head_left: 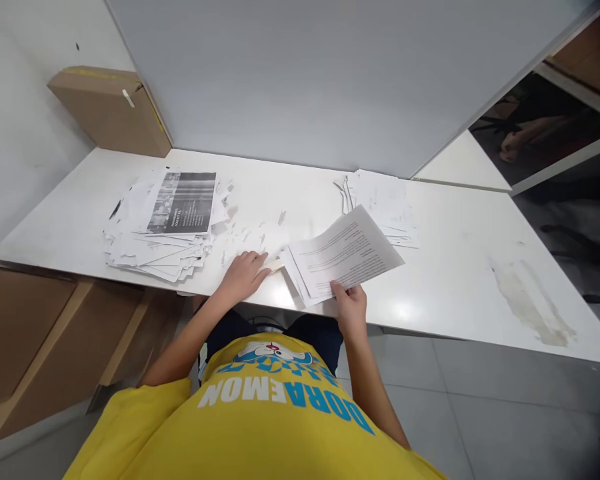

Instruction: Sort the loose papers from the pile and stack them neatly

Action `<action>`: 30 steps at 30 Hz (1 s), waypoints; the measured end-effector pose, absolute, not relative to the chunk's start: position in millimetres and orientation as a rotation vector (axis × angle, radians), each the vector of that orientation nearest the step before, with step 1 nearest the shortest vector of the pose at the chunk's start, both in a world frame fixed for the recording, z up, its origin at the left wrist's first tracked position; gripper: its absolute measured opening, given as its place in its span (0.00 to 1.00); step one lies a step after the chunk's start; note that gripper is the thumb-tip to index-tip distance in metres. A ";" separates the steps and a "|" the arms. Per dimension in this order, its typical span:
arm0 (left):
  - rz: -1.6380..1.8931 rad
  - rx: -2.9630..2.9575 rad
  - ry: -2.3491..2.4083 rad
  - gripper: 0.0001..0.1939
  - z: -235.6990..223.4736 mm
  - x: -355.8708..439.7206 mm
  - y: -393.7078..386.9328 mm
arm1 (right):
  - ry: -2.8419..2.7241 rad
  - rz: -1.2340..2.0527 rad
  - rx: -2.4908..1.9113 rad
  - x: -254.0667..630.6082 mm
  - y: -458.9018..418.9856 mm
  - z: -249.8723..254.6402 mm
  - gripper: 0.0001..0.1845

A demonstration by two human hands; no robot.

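A few printed sheets [343,257] are gripped at their near edge by the right hand [351,310], thumb on top, and are held at the front of the tabletop [445,267]. By the left hand [245,275] a small pale stick [274,266] is pinched between thumb and fingers, just beside the sheets' left edge. A messy paper pile [150,257], topped by a dark-covered booklet [184,203], is seen to the left; another stack [380,200] is partly hidden behind the sheets.
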State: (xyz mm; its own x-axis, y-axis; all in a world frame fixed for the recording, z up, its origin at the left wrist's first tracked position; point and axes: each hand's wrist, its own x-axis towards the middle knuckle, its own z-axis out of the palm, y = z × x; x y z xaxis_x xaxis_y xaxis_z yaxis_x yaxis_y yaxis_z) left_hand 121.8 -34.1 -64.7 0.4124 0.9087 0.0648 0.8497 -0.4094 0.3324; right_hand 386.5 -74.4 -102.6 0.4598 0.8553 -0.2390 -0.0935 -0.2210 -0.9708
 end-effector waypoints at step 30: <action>0.453 2.611 1.457 0.24 -75.9 123.4 -30.8 | -0.893 1.083 -1.643 366.4 -102.7 -99.2 0.21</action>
State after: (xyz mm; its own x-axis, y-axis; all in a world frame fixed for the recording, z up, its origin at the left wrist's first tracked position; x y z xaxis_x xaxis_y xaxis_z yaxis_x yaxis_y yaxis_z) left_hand 123.4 -30.8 -75.9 0.4926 0.8466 0.2017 0.8116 -0.5305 0.2448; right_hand 366.4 -102.7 -99.2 0.3433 0.9055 -0.2495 0.0728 -0.2905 -0.9541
